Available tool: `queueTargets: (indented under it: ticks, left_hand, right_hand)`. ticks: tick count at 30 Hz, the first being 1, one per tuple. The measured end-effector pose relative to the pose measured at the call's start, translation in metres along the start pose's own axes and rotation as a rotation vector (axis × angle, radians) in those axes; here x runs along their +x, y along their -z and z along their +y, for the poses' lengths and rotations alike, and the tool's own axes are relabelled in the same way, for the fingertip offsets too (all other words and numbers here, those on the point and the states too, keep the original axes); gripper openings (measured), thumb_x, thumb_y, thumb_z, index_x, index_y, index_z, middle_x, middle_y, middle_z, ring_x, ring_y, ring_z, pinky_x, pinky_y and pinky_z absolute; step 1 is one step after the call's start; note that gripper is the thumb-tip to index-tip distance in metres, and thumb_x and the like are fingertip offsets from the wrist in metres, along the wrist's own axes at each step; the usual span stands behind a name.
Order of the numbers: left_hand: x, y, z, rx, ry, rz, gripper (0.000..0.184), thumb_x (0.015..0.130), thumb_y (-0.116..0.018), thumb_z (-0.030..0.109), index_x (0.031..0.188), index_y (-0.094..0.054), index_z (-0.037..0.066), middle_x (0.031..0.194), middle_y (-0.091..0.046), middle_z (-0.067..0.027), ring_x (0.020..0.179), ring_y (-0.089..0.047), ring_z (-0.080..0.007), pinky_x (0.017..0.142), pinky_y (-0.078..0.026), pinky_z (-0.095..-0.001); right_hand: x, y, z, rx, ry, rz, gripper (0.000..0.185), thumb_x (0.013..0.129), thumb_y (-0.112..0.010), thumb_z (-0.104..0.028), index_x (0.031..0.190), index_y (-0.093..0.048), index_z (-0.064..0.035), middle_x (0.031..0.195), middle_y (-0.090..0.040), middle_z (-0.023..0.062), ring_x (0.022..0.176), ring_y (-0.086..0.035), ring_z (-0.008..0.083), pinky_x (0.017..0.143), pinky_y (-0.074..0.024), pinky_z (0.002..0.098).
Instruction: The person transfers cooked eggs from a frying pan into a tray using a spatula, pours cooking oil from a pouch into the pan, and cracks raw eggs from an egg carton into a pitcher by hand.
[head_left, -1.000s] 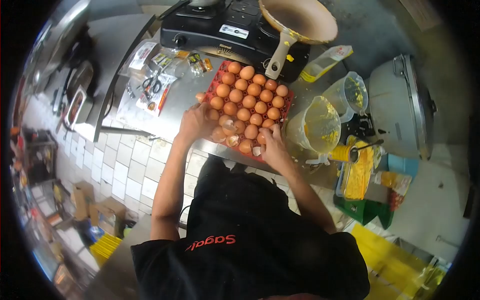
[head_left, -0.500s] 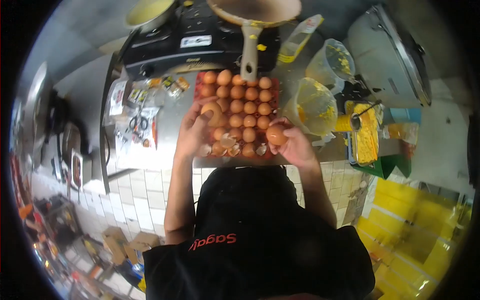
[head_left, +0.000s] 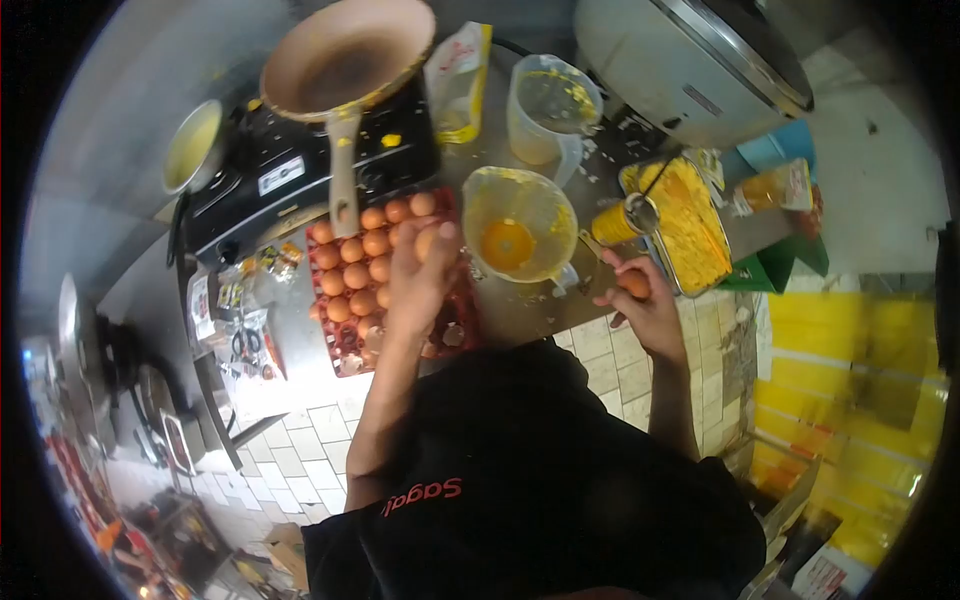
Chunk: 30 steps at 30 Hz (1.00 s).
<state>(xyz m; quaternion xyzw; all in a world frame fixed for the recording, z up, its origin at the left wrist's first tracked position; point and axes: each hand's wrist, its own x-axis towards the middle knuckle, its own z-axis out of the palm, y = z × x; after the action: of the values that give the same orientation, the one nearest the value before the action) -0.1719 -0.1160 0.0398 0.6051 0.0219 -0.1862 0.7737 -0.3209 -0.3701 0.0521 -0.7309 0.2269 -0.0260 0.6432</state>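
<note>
My left hand grips a brown egg above the right side of a red egg tray. Several brown eggs and some broken shells sit in that tray. Another brown egg is held in the curled fingers of my right hand, at the counter's front edge. Between the hands stands a clear plastic jug with orange-yellow egg in its bottom. My right hand is to the right of this jug, apart from its body.
A second jug stands behind the first. At right are a metal tray of yellow crumbly food and a large pot. A frying pan rests on the black stove, its handle over the egg tray. Scissors lie at left.
The view has swung to the right. My right hand has moved with its egg from beside the tray to the jug's right side. My left hand still holds its egg over the tray.
</note>
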Motion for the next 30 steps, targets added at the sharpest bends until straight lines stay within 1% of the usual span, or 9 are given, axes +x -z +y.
queueTargets:
  ticks: [3, 8, 11, 15, 20, 24, 27, 28, 30]
  left_hand:
    - [-0.001, -0.010, -0.014, 0.183, -0.029, 0.095, 0.024, 0.097, -0.062, 0.021, 0.109, -0.050, 0.005, 0.078, -0.058, -0.0011, 0.061, -0.051, -0.0037, 0.051, -0.040, -0.0168]
    - [-0.005, -0.016, -0.030, 0.533, -0.096, 0.095, 0.035, 0.091, -0.070, 0.023, 0.111, -0.051, 0.001, 0.090, -0.062, -0.0075, 0.079, -0.060, -0.0126, 0.068, -0.051, -0.0272]
    - [-0.004, -0.023, -0.038, 0.630, -0.187, 0.145, 0.039, 0.086, -0.073, 0.021, 0.112, -0.051, 0.000, 0.095, -0.063, -0.0108, 0.086, -0.061, -0.0170, 0.075, -0.051, -0.0309]
    - [-0.010, -0.029, -0.043, 0.564, -0.208, 0.180, 0.041, 0.083, -0.075, 0.015, 0.112, -0.051, 0.000, 0.096, -0.063, -0.0120, 0.086, -0.062, -0.0181, 0.075, -0.051, -0.0311]
    - [-0.017, -0.024, -0.043, 0.573, -0.209, 0.174, 0.041, 0.082, -0.076, 0.018, 0.108, -0.051, -0.002, 0.100, -0.058, -0.0132, 0.091, -0.057, -0.0192, 0.077, -0.049, -0.0334]
    - [-0.021, -0.023, -0.045, 0.576, -0.237, 0.191, 0.042, 0.081, -0.076, 0.020, 0.108, -0.053, -0.002, 0.100, -0.057, -0.0133, 0.093, -0.056, -0.0196, 0.080, -0.048, -0.0348]
    - [-0.020, -0.018, -0.055, 0.498, -0.162, 0.181, 0.040, 0.083, -0.074, 0.021, 0.110, -0.054, -0.001, 0.098, -0.060, -0.0135, 0.090, -0.060, -0.0228, 0.079, -0.050, -0.0371]
    - [-0.024, -0.023, -0.051, 0.658, -0.283, 0.241, 0.038, 0.082, -0.075, 0.015, 0.108, -0.051, 0.001, 0.096, -0.061, -0.0128, 0.087, -0.061, -0.0243, 0.078, -0.051, -0.0361]
    - [-0.025, -0.025, -0.059, 0.602, -0.236, 0.289, 0.038, 0.081, -0.074, 0.014, 0.109, -0.052, 0.001, 0.098, -0.060, -0.0147, 0.090, -0.061, -0.0276, 0.080, -0.051, -0.0385]
  right_hand:
    - [0.008, 0.006, 0.075, -0.080, -0.081, -0.125, 0.031, 0.083, -0.070, -0.002, 0.106, -0.051, -0.0109, 0.101, -0.061, 0.0058, 0.077, -0.062, 0.0138, 0.054, -0.0535, 0.0251]
    - [0.005, -0.023, 0.046, -0.410, 0.135, -0.189, 0.034, 0.080, -0.073, -0.005, 0.106, -0.052, -0.0089, 0.087, -0.060, 0.0040, 0.087, -0.063, 0.0156, 0.073, -0.0530, 0.0325]
    - [0.000, -0.016, 0.046, -0.270, 0.141, -0.185, 0.034, 0.079, -0.073, -0.006, 0.105, -0.051, -0.0075, 0.085, -0.060, 0.0049, 0.086, -0.062, 0.0169, 0.079, -0.0508, 0.0342]
    - [-0.005, -0.009, 0.024, -0.195, 0.127, -0.110, 0.031, 0.082, -0.073, -0.012, 0.104, -0.051, -0.0076, 0.092, -0.063, 0.0092, 0.087, -0.063, 0.0203, 0.078, -0.0499, 0.0336]
    - [0.012, -0.017, 0.007, -0.155, 0.246, -0.078, 0.028, 0.086, -0.070, -0.009, 0.106, -0.050, -0.0075, 0.100, -0.063, 0.0085, 0.090, -0.061, 0.0155, 0.079, -0.0502, 0.0315]
    - [0.012, -0.017, 0.011, 0.015, -0.059, -0.027, 0.031, 0.086, -0.070, -0.009, 0.109, -0.047, -0.0083, 0.101, -0.063, 0.0083, 0.090, -0.062, 0.0182, 0.078, -0.0507, 0.0339]
    - [0.015, -0.014, 0.038, -0.116, 0.103, -0.160, 0.031, 0.085, -0.071, -0.012, 0.107, -0.048, -0.0080, 0.098, -0.063, 0.0087, 0.087, -0.061, 0.0186, 0.077, -0.0504, 0.0349]
    - [0.010, -0.012, 0.025, -0.387, 0.235, -0.230, 0.031, 0.084, -0.072, -0.015, 0.105, -0.051, -0.0081, 0.095, -0.062, 0.0098, 0.087, -0.062, 0.0198, 0.079, -0.0499, 0.0349]
    - [0.006, -0.017, 0.018, -0.403, 0.242, -0.276, 0.030, 0.083, -0.072, -0.014, 0.104, -0.053, -0.0067, 0.091, -0.060, 0.0109, 0.086, -0.061, 0.0222, 0.080, -0.0493, 0.0352]
